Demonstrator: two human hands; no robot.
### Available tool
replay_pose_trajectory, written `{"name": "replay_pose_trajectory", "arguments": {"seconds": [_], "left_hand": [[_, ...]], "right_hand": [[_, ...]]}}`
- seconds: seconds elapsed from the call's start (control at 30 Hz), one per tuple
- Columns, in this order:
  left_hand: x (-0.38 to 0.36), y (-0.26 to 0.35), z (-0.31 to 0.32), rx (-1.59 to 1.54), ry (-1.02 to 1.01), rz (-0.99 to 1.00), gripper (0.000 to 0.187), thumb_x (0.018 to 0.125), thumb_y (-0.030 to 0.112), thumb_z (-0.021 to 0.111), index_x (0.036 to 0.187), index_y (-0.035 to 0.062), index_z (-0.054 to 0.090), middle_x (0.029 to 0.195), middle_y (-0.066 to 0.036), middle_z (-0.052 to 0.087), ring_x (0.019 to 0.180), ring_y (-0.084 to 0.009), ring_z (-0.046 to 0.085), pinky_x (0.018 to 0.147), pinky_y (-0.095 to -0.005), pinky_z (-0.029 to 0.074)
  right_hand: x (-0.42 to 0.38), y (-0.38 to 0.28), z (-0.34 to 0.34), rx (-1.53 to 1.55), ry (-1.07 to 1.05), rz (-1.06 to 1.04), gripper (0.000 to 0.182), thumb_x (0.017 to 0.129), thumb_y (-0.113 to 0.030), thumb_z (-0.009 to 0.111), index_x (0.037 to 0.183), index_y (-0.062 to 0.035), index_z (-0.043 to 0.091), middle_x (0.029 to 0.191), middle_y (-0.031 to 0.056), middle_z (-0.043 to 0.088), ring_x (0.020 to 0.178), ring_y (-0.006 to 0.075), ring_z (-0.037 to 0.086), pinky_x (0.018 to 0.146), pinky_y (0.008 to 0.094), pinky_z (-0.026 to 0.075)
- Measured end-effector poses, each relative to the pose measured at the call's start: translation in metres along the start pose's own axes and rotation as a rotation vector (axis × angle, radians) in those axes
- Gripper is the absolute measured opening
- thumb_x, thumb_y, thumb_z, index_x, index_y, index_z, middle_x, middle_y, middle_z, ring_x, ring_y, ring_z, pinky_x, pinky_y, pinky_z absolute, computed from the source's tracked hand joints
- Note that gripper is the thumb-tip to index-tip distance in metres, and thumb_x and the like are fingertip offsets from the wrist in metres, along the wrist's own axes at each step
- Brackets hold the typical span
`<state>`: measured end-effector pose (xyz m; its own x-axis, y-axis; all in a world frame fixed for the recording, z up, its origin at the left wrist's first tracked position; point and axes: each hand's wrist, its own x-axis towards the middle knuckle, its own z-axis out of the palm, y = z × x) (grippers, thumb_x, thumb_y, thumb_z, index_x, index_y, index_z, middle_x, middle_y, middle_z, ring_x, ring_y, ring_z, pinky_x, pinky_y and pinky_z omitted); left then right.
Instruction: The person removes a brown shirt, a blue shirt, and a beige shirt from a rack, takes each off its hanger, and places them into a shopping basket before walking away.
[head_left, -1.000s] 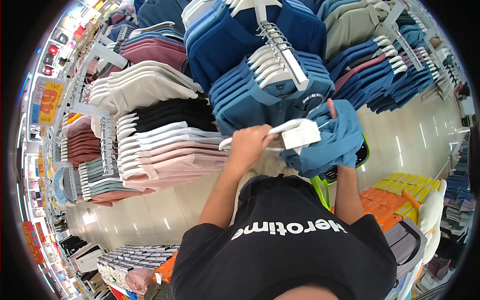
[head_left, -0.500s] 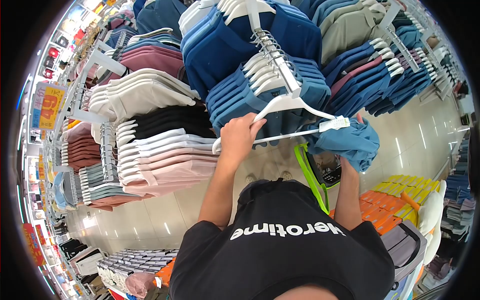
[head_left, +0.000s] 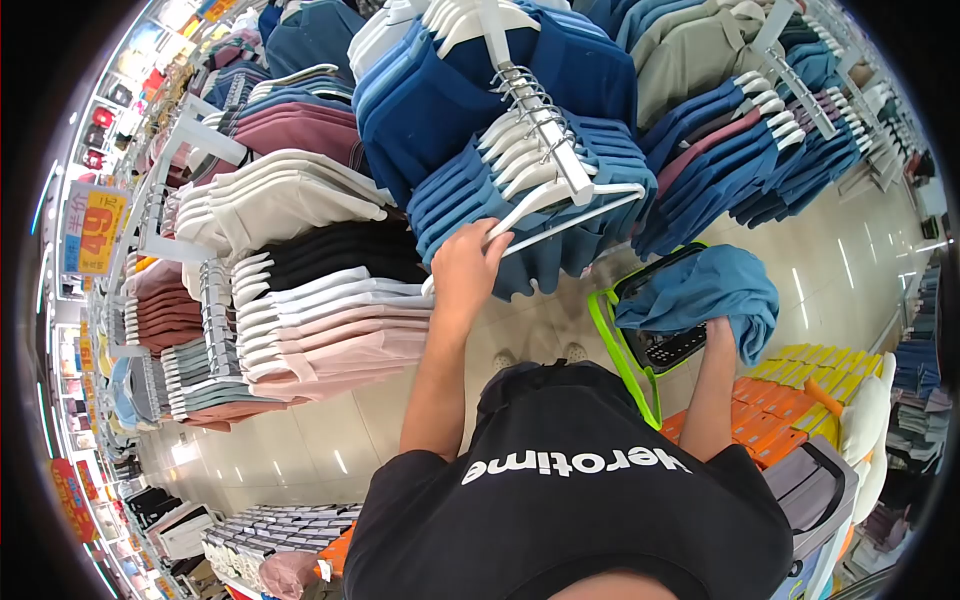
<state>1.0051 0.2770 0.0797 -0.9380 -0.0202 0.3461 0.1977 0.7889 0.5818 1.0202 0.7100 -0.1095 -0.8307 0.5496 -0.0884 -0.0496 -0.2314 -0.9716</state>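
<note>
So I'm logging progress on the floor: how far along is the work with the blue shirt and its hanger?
Looks done: the blue shirt is off the white hanger, bunched in the right hand above the green basket. In hand: the left hand holds the bare hanger at the rack arm. Left: hanger not clearly hooked; shirt not in basket.

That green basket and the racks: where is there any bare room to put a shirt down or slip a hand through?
Bare floor lies between the pink folded stacks and the person. The green basket shows an open bottom beneath the bunched blue shirt. The rail of blue shirts is packed tight, where the left hand holds a white hanger.
</note>
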Motion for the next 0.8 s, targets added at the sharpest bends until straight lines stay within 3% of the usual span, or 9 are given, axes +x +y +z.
{"name": "replay_pose_trajectory", "arguments": {"seconds": [0.07,0.13,0.23,0.3,0.37,0.47,0.5,0.6,0.8], "left_hand": [[-0.004,0.005,0.002,-0.004,0.09,0.059,0.028,0.082,0.02,0.075,0.104,0.0053,0.069,0.097,-0.014,0.067,0.088,-0.0337,0.063,0.074,-0.0412,0.049],[-0.012,0.009,0.007,-0.024,0.288,0.138,0.032,0.078,0.01,0.075,0.108,0.0033,0.068,0.104,-0.013,0.064,0.096,-0.0322,0.059,0.082,-0.0396,0.047],[-0.037,0.025,0.011,-0.128,0.444,0.204,0.027,0.075,-0.001,0.071,0.101,0.0019,0.068,0.1,-0.014,0.063,0.093,-0.0313,0.059,0.082,-0.0391,0.048],[-0.051,0.038,0.014,-0.23,0.383,0.239,0.022,0.074,-0.003,0.069,0.095,0.0016,0.069,0.095,-0.014,0.064,0.087,-0.0308,0.061,0.077,-0.0381,0.049],[-0.057,0.045,0.023,-0.288,0.33,0.266,0.016,0.076,-0.004,0.068,0.091,0.0009,0.068,0.087,-0.013,0.065,0.078,-0.0285,0.062,0.07,-0.0355,0.05],[-0.063,0.057,0.036,-0.457,0.056,0.143,0.01,0.079,-0.003,0.068,0.089,-0.0016,0.067,0.073,-0.011,0.063,0.066,-0.0248,0.062,0.063,-0.0313,0.049],[-0.066,0.055,0.042,-0.47,-0.027,0.112,0.013,0.078,0.0,0.069,0.092,-0.0012,0.067,0.08,-0.013,0.065,0.073,-0.0279,0.064,0.067,-0.033,0.05],[-0.069,0.056,0.056,-0.368,-0.222,0.134,0.037,0.074,0.009,0.074,0.109,0.001,0.065,0.107,-0.017,0.064,0.099,-0.0342,0.061,0.086,-0.0407,0.049],[-0.092,0.035,0.111,-0.29,-0.374,-0.002,0.041,0.072,0.008,0.073,0.112,0.0045,0.063,0.101,-0.017,0.067,0.097,-0.0385,0.063,0.085,-0.0427,0.051]], "right_hand": [[-0.024,-0.025,0.006,-0.113,0.014,-0.041,0.039,0.096,-0.024,0.057,0.132,-0.0074,0.053,0.137,0.0079,0.053,0.123,0.0238,0.05,0.107,0.0369,0.039],[-0.076,-0.101,0.058,-1.468,-0.228,-0.654,0.043,0.096,-0.032,0.056,0.132,-0.008,0.054,0.135,0.0105,0.053,0.124,0.0277,0.049,0.107,0.0395,0.036],[-0.116,-0.077,0.082,-0.258,-0.653,-0.107,0.05,0.099,-0.023,0.054,0.145,-0.0077,0.041,0.145,0.0095,0.046,0.138,0.0259,0.036,0.117,0.0379,0.026],[-0.128,-0.039,0.064,-0.464,-0.748,-0.179,0.049,0.096,-0.016,0.054,0.143,-0.0044,0.044,0.147,0.0155,0.044,0.14,0.0278,0.037,0.117,0.038,0.028],[-0.151,-0.041,0.092,-1.22,-1.092,-0.596,0.05,0.088,-0.007,0.055,0.138,-0.0079,0.051,0.136,0.0216,0.055,0.125,0.0326,0.054,0.105,0.0405,0.043],[-0.141,-0.099,0.124,-1.312,-1.092,-0.259,0.048,0.083,-0.005,0.052,0.13,-0.0127,0.058,0.11,0.019,0.067,0.096,0.0399,0.065,0.079,0.0476,0.054],[-0.139,-0.094,0.121,-1.058,-0.902,-0.44,0.051,0.08,-0.001,0.055,0.128,-0.0175,0.061,0.095,0.0155,0.07,0.085,0.0373,0.067,0.075,0.0472,0.053],[-0.135,-0.122,0.128,-0.898,-0.869,-0.426,0.053,0.076,0.003,0.057,0.127,-0.013,0.061,0.101,0.0167,0.07,0.089,0.0364,0.067,0.078,0.0453,0.053],[-0.136,-0.147,0.123,-0.597,-0.791,-0.488,0.039,0.075,0.002,0.059,0.113,-0.0041,0.067,0.109,0.0184,0.069,0.098,0.0346,0.067,0.086,0.039,0.054]]}}
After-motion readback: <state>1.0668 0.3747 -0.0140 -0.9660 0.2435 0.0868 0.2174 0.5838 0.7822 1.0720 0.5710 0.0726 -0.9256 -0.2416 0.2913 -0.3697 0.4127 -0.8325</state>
